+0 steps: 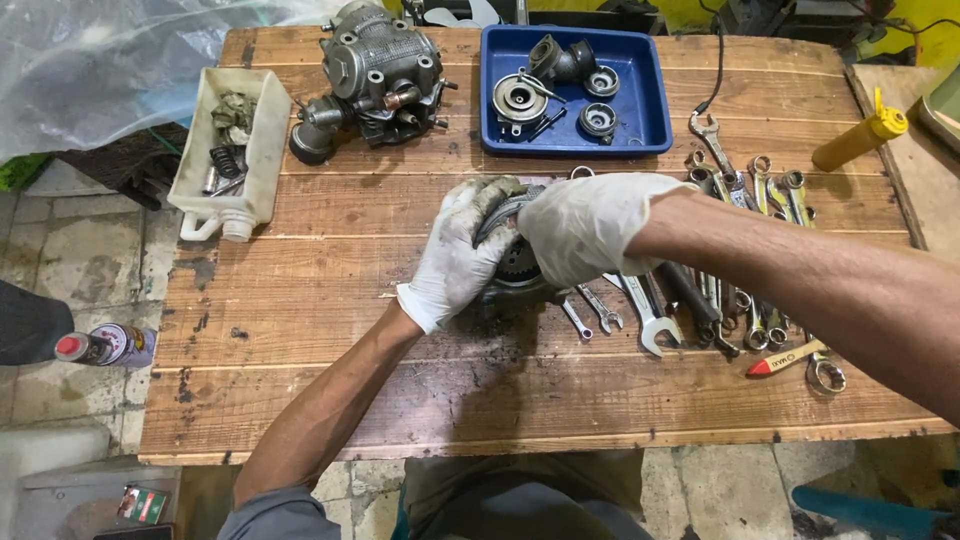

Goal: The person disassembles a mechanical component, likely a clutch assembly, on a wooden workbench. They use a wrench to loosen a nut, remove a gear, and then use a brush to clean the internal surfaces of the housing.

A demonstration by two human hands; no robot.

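Both my hands wear dirty white gloves and close around a dark round metal clutch-like part (517, 262) with a toothed hub, resting on the wooden table (330, 330). My left hand (458, 255) grips its left side, fingers curled over the rim. My right hand (590, 222) covers its top and right side. Most of the part is hidden under the gloves.
Several wrenches (720, 290) lie to the right of my hands. A blue tray (640, 120) with round engine parts stands at the back, an engine cylinder head (375, 70) to its left, a cut white jug (232, 150) holding springs far left, a yellow bottle (860, 138) far right.
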